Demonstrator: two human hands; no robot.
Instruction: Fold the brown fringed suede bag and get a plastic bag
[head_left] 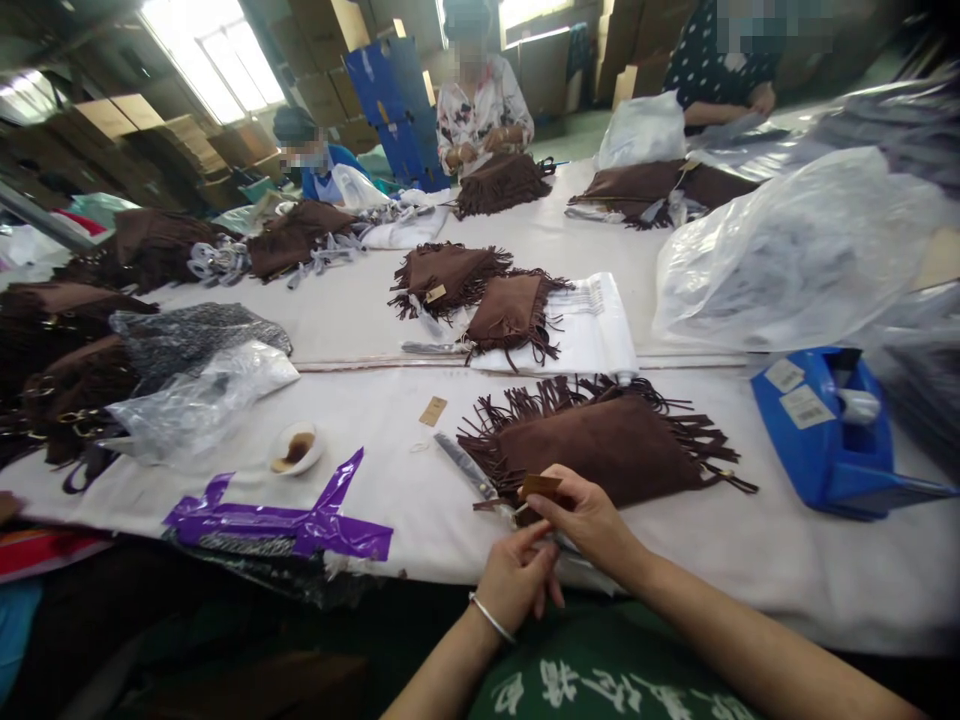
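Observation:
A brown fringed bag point(600, 450) lies flat on the table in front of me, its fringe pointing away and to both sides. My right hand point(592, 525) pinches a small brown hang tag point(541, 487) by the bag's near left corner. Just below it, my left hand point(517, 575), with a bangle at the wrist, has its fingers closed close to the right fingertips; what they grip is hidden. A plastic-wrapped strip point(465, 465) runs out from that same corner. Another hang tag point(433, 410) rests on the white table cover, left of the bag.
To the right stands a blue tape dispenser point(817, 430). A small white dish point(295, 450) and purple tape point(277, 525) are on the left. Beyond are more fringed bags point(514, 310), a large clear plastic bag point(795, 250) and several people working across the table.

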